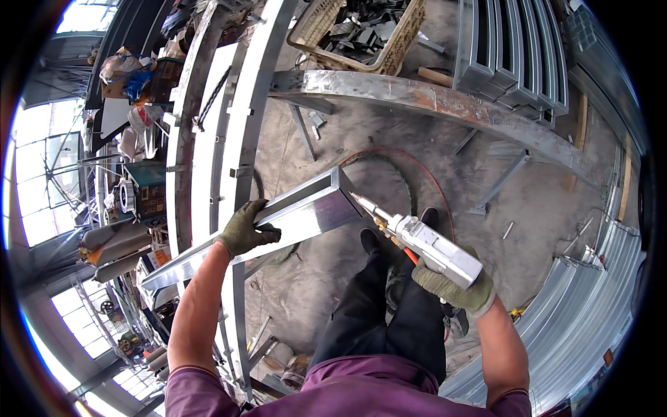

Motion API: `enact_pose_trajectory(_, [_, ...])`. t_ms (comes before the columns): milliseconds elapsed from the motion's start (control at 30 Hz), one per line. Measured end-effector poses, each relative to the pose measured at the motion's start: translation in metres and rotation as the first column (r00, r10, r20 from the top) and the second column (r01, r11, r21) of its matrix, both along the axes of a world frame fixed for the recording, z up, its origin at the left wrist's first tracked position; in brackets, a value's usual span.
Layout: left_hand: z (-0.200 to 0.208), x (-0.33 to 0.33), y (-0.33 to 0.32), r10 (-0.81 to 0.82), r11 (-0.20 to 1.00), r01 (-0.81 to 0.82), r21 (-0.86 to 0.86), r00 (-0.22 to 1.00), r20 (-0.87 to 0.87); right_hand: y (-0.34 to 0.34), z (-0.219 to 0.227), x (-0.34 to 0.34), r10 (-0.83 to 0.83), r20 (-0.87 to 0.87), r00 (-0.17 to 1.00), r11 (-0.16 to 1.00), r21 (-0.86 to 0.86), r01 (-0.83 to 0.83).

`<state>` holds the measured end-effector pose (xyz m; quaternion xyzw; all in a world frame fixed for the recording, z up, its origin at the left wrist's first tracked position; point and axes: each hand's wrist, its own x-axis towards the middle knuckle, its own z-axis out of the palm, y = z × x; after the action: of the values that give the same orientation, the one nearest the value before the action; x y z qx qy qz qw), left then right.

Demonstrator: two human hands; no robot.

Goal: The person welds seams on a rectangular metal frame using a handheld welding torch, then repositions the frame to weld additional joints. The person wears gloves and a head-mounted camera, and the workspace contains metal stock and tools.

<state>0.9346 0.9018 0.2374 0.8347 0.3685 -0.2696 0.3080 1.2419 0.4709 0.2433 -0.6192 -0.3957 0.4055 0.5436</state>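
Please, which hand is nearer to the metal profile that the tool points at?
Left. The left hand grips the metal profile partway along; the right hand is apart from it, off to the right, holding the silver tool.

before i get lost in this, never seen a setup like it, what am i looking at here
There is no robot: a person works bare-armed and gloved. One wide fisheye camera on their head looks down, so straight edges bend. The left grip, a gloved hand, holds a long metal piece over metal rails. The right grip, also gloved, holds a pale power tool, its pointed tip near that piece's end; contact is unclear. Around the concrete floor are a crate of dark pieces and stacked metal channels.
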Motion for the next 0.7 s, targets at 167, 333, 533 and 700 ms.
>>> enact_pose_trajectory(167, [0.0, -0.002, 0.0, 0.012, 0.999, -0.012, -0.03, 1.0, -0.01, 0.008, -0.018, 0.004, -0.038, 0.01, 0.999, 0.998, 0.049, 0.037])
enact_pose_trajectory(333, [0.009, 0.006, -0.006, -0.006, 1.0, 0.006, 0.017, 1.0, -0.016, 0.005, -0.03, 0.008, -0.008, -0.032, 0.999, 0.999, 0.035, 0.009])
enact_pose_trajectory(533, [0.007, 0.003, -0.003, 0.105, 0.992, -0.105, -0.064, 0.994, -0.01, 0.015, -0.038, 0.012, -0.01, 0.062, 0.998, 0.988, 0.151, 0.0])
enact_pose_trajectory(700, [0.011, 0.004, -0.007, 0.094, 0.995, -0.095, -0.015, 0.995, -0.029, 0.019, -0.038, 0.01, -0.015, 0.01, 1.0, 0.991, 0.131, 0.014])
